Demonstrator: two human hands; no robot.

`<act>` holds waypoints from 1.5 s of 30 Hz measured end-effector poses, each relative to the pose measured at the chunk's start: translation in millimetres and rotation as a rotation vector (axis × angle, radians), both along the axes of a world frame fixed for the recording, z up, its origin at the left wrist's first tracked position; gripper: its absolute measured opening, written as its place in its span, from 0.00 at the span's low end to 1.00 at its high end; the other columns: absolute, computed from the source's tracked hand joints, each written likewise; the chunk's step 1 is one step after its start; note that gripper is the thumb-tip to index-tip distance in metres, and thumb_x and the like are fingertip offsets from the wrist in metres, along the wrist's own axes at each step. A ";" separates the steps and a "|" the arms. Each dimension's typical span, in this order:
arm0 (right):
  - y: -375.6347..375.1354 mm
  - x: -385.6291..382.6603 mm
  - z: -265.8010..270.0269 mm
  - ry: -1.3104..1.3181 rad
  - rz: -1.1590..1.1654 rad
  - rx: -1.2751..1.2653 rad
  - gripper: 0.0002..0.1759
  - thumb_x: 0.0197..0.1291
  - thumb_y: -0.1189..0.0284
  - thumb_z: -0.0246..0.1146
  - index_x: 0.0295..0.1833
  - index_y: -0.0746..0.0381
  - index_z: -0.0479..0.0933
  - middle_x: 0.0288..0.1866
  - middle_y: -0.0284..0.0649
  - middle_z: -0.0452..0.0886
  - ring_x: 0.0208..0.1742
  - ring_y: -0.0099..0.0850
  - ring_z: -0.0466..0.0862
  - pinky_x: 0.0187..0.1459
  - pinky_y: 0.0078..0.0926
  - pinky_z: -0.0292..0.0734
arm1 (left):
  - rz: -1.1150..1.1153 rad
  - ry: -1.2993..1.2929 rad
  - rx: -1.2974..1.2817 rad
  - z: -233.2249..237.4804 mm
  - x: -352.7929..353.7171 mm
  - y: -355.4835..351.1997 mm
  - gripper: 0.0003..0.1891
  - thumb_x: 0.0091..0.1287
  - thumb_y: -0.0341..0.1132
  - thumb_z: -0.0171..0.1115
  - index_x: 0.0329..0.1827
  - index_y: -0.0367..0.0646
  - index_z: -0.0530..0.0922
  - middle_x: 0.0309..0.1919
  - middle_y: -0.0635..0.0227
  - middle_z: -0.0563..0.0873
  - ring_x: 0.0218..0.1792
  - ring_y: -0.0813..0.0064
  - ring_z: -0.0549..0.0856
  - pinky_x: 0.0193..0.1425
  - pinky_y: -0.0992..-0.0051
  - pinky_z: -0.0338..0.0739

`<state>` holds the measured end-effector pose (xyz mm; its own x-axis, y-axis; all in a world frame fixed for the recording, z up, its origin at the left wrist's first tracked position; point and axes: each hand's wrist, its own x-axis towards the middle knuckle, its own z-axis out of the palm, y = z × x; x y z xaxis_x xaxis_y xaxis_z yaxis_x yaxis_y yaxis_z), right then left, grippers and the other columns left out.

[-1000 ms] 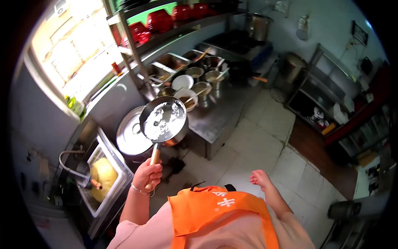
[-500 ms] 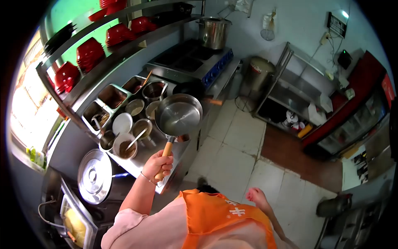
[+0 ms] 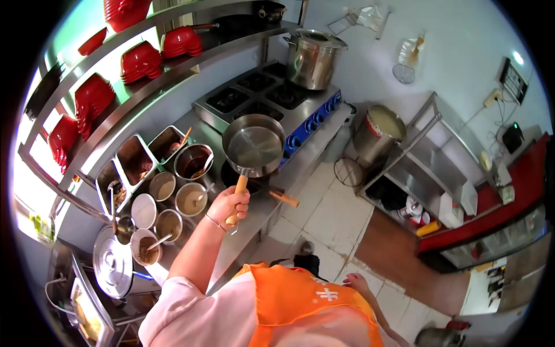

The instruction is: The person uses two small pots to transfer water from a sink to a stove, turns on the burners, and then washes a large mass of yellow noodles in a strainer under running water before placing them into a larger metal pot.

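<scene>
My left hand [image 3: 229, 206] is wrapped round the wooden handle of a steel saucepan [image 3: 254, 144]. The saucepan is held near the front left of the stove, with what looks like clear liquid inside. Beneath it a dark wok [image 3: 231, 176] with a wooden handle is partly hidden. Left of my hand stand several pots and tubs of sauce, among them a dark sauce pot [image 3: 193, 161] and a white tub [image 3: 147, 247] with a spoon in it. My right hand [image 3: 355, 281] hangs low by the orange apron, apparently holding nothing, its fingers loosely bent and apart.
A four-burner stove [image 3: 257, 95] carries a tall stockpot [image 3: 315, 61] at its back right. Red bowls [image 3: 140, 62] line the shelf above the counter. Another large pot [image 3: 378, 130] stands beyond the counter's end, beside a steel rack [image 3: 416, 165]. A round lid [image 3: 113, 263] lies at lower left.
The saucepan in my left hand is closer to the stove. My view has shifted toward the stove, and a foot has come into sight on the floor. My right hand hangs slightly lower in view.
</scene>
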<state>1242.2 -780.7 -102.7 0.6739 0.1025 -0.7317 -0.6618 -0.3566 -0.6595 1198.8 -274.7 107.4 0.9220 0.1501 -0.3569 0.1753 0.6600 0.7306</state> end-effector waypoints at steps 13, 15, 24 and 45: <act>-15.3 330.5 -17.7 -0.142 0.722 -0.310 0.18 0.60 0.64 0.52 0.38 0.69 0.78 0.34 0.45 0.84 0.33 0.31 0.84 0.34 0.30 0.78 | 0.339 -0.036 -0.039 -30.9 218.2 2.4 0.08 0.61 0.28 0.57 0.40 0.42 0.67 0.23 0.75 0.69 0.18 0.87 0.67 0.18 0.85 0.63; -44.5 370.3 -71.6 -0.125 0.770 -0.272 0.18 0.61 0.64 0.52 0.36 0.68 0.79 0.32 0.44 0.84 0.32 0.31 0.83 0.33 0.30 0.78 | 0.370 -0.031 -0.029 -41.0 240.5 7.2 0.08 0.61 0.28 0.57 0.39 0.42 0.66 0.24 0.74 0.69 0.18 0.85 0.68 0.19 0.83 0.65; -87.3 424.1 -173.1 -0.114 0.966 -0.243 0.19 0.61 0.62 0.54 0.32 0.66 0.81 0.27 0.39 0.84 0.28 0.29 0.82 0.30 0.30 0.76 | 0.466 0.038 0.014 -63.3 311.4 36.2 0.08 0.62 0.28 0.58 0.33 0.42 0.65 0.20 0.74 0.69 0.16 0.85 0.69 0.16 0.82 0.68; -50.2 393.1 -121.8 -0.222 0.919 -0.400 0.16 0.61 0.63 0.53 0.35 0.61 0.82 0.28 0.41 0.84 0.27 0.30 0.82 0.30 0.34 0.74 | 0.393 0.092 0.000 -62.7 313.4 64.2 0.10 0.62 0.28 0.60 0.36 0.43 0.65 0.21 0.74 0.70 0.17 0.86 0.70 0.16 0.84 0.67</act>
<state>1635.3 -830.9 -224.5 0.5824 0.4230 -0.6942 0.1005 -0.8849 -0.4549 1512.3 -210.5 44.7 0.7588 0.4847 -0.4350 -0.0259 0.6899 0.7235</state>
